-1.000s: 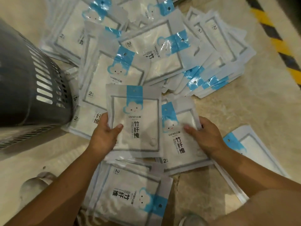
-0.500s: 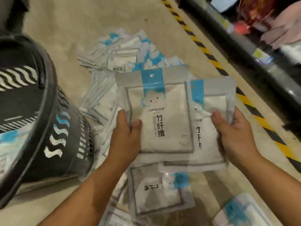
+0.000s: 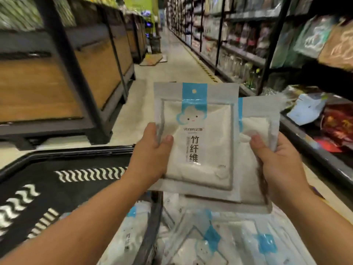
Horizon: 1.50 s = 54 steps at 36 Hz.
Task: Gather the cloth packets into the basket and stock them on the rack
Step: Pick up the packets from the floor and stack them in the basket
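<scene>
Between the long rack (image 3: 248,54) on the right and the wooden-panelled display units (image 3: 63,73) on the left, the black basket (image 3: 57,178) stands low at the left, just beside and below the raised packets. To do this step well — likely the drop into the basket — the hands should square the two packets into one stack and carry them left over the rim before letting go, so neither slides off onto the loose packets (image 3: 219,240) on the floor. Both hands are closed in a grip: the left hand (image 3: 150,159) pinches the front cloth packet (image 3: 196,138), the right hand (image 3: 280,167) the rear packet (image 3: 257,119) tucked partly behind it. Each is a flat, clear pouch — a folded white cloth inside, a blue header strip with a hang hole, and a cloud face.
</scene>
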Motion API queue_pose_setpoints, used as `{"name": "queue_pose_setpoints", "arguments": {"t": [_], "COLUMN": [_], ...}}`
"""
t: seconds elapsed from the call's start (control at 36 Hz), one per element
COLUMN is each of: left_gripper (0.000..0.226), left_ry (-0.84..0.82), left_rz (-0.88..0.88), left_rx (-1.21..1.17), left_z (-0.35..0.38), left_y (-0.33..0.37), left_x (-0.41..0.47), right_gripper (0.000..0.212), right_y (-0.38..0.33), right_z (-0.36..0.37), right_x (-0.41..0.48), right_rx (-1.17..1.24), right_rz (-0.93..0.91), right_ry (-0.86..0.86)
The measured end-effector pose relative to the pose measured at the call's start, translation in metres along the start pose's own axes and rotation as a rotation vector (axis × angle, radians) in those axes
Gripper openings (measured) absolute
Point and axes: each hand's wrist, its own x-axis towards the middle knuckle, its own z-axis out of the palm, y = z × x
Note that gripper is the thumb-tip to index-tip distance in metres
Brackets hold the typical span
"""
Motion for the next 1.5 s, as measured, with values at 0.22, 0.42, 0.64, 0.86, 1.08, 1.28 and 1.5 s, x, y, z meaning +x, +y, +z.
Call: {"name": "queue_pose_setpoints", "arguments": {"t": [0.22, 0.42, 0.64, 0.86, 1.08, 1.28, 1.5], "left_gripper": [0.011, 0.016, 0.056, 0.053, 0.042, 0.064, 0.040], "left_ry": [0.133, 0.202, -0.191, -0.366, -0.387, -0.496, -0.493], "left_rz": [-0.117, -0.325, -0.755, -0.880, -0.992, -1.124, -0.891], "left_rx": [0.128, 0.228, 0.587, 0.647, 0.504, 0.595, 0.897], "left_z": [-0.122, -0.197, -0.233, -0.240, -0.219, -0.204, -0.172], "left_y": [-0.059, -0.128, -0.217, -0.278, -0.303, -0.341, -0.411], "left_x": [0.011, -0.015, -0.050, -0.049, -0.020, -0.019, -0.026], "right_gripper": [0.007, 0.010, 0.021, 0.038, 0.037, 0.040, 0.060], "right_y": [-0.006, 0.024, 0.067, 0.110, 0.153, 0.214, 0.243], "right_z": [0.138, 0.246, 0.318, 0.342, 0.340, 0.338, 0.334], "right_x": [-0.009, -0.034, -0.089, -0.101, -0.084, -0.102, -0.118], "right_rx": [0.016, -0.012, -0.266, -0.517, -0.689, -0.852, -1.193], "right_rz": [-0.001, 0.188, 0.418, 0.657, 0.811, 0.880, 0.628], "right_ry": [-0.191, -0.451, -0.623, -0.631, -0.606, -0.630, -0.522]}}
